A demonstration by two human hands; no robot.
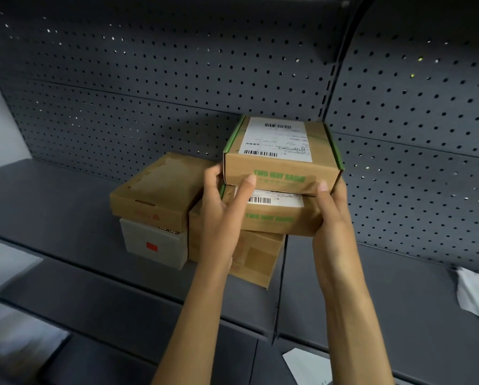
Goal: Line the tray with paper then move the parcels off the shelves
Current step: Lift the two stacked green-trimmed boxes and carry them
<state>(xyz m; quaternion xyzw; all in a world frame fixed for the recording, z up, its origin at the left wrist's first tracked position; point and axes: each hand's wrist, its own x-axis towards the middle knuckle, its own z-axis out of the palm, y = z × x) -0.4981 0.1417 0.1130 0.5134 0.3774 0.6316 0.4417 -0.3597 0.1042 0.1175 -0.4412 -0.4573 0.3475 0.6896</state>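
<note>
Two brown parcels with green lettering and white shipping labels are stacked on the dark shelf (52, 212): the top parcel (281, 159) lies on the lower parcel (277, 215). My left hand (224, 215) presses on the stack's left front, with the thumb on the top parcel's left side. My right hand (330, 215) clasps the stack's right front corner, its fingertip reaching the top parcel's lower edge. The stack rests on a larger brown box (256, 259). No tray is in view.
Left of the stack, a flat brown box (155, 190) lies on a white box (155, 245) with a red sticker. A perforated dark back panel (149, 79) closes the shelf behind. Crumpled white paper (477, 295) lies far right; a white sheet (307, 366) sits on the lower shelf.
</note>
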